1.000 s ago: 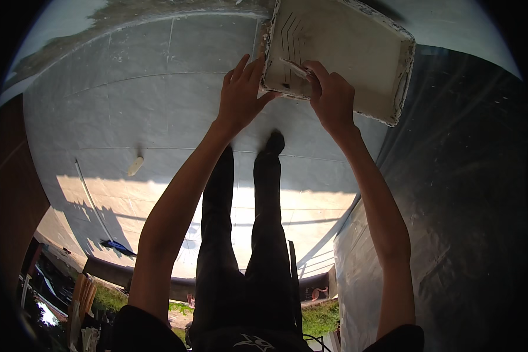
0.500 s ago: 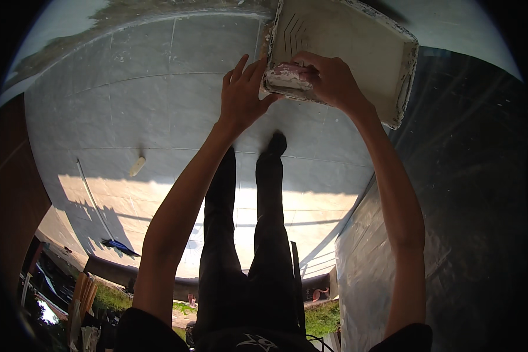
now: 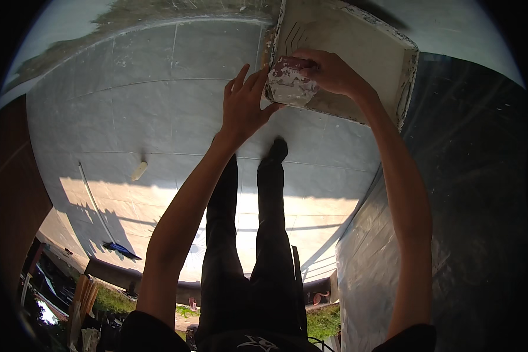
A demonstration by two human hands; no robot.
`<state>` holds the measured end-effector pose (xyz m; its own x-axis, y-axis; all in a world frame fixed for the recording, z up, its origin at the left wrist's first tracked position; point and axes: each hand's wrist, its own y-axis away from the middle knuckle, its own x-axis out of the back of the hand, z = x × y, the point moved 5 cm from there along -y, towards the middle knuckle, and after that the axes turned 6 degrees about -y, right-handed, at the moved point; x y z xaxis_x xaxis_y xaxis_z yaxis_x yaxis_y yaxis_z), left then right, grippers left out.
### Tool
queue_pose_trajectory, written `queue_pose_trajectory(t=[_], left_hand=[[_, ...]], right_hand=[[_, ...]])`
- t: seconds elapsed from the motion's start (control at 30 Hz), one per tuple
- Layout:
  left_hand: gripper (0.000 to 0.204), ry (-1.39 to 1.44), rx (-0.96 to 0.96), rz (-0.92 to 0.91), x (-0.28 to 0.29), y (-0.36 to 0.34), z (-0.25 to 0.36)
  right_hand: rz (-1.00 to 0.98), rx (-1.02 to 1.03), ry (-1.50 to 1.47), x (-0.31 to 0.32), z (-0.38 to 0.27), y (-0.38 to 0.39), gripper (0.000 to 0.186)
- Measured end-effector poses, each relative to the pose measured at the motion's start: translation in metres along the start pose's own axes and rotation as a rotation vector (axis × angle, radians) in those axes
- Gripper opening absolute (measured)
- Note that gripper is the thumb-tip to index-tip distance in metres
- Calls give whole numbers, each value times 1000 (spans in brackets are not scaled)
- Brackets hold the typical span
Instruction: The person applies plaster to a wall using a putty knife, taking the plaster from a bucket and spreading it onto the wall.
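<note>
My right hand (image 3: 334, 73) pinches a reddish-brown scraper (image 3: 293, 88), its broad face smeared with whitish residue, at the near left corner of the tray (image 3: 358, 53). My left hand (image 3: 243, 108) is spread wide at that same corner, thumb by the near rim. I'd judge the work partway: the tray's floor looks largely smooth, but crust remains along its rim and the scraper is coated

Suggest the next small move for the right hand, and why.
Perhaps wipe the scraper on the near rim of the tray: the scraper's face is smeared whitish, the right hand holds it by the left corner, and the left hand spans that corner.
</note>
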<state>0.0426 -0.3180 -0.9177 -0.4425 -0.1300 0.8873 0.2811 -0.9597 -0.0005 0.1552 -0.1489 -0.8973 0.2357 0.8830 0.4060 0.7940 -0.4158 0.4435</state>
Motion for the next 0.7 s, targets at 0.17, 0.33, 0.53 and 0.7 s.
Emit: queue_pose_trajectory(t=[0.17, 0.33, 0.53, 0.7], left_hand=[[88, 16, 17, -22, 1, 1, 2], [96, -20, 6, -45, 16, -2, 0], [95, -23, -61, -7, 68, -18, 14], [87, -16, -144, 126, 146, -45, 43]], right_hand=[[13, -96, -88, 16, 1, 11, 40], [72, -225, -328, 42, -17, 35, 39], [287, -181, -643, 88, -53, 82, 38], [455, -30, -855, 140, -119, 129, 37]])
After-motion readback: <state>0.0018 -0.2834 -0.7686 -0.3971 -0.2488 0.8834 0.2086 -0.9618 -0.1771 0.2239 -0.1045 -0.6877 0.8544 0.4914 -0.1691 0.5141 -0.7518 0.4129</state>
